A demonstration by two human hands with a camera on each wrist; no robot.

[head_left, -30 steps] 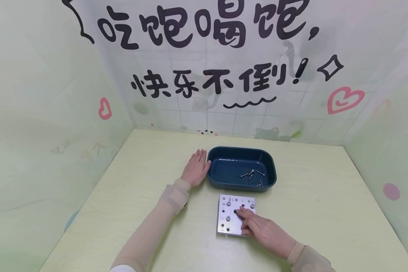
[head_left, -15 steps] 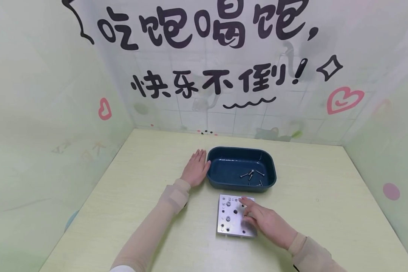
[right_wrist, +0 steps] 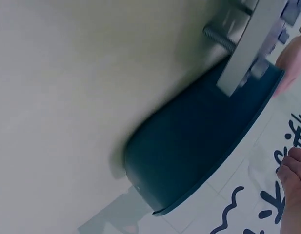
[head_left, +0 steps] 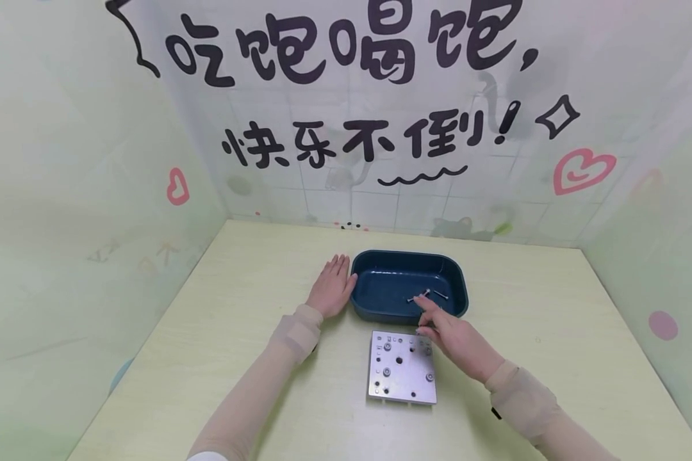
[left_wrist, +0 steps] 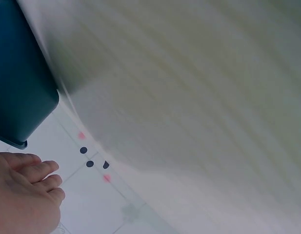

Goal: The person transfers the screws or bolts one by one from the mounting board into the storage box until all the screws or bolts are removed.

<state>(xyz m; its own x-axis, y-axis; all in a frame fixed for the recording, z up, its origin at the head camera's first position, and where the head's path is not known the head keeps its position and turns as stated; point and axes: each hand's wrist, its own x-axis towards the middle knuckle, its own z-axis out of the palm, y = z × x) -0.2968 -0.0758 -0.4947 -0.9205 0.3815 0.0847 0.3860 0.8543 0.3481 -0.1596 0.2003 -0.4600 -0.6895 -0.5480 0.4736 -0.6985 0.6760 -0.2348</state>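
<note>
My left hand (head_left: 330, 288) lies flat on the table with straight fingers, its thumb against the left side of a dark blue tray (head_left: 380, 285). In the left wrist view this hand (left_wrist: 26, 195) is beside the tray wall (left_wrist: 23, 73). My right hand (head_left: 464, 342) hovers at the tray's front rim, fingers loosely bent, and nothing shows in its grasp. Several small metal bolts (head_left: 441, 295) lie in the tray, some hidden behind my right fingers. Just in front sits a square metal plate (head_left: 400, 384) with holes and several socket-head bolts (head_left: 387, 372). A threaded shank (right_wrist: 218, 38) sticks out beneath it.
A pale yellow table (head_left: 254, 275) bears everything. Upright printed sheets close it in at the back (head_left: 300, 205), left and right. The plate stands slightly raised, close to the tray's front wall.
My right hand has moved from the plate's upper face away from me to the tray's front rim, uncovering bolts at the plate's right edge. My left hand has stayed in place.
</note>
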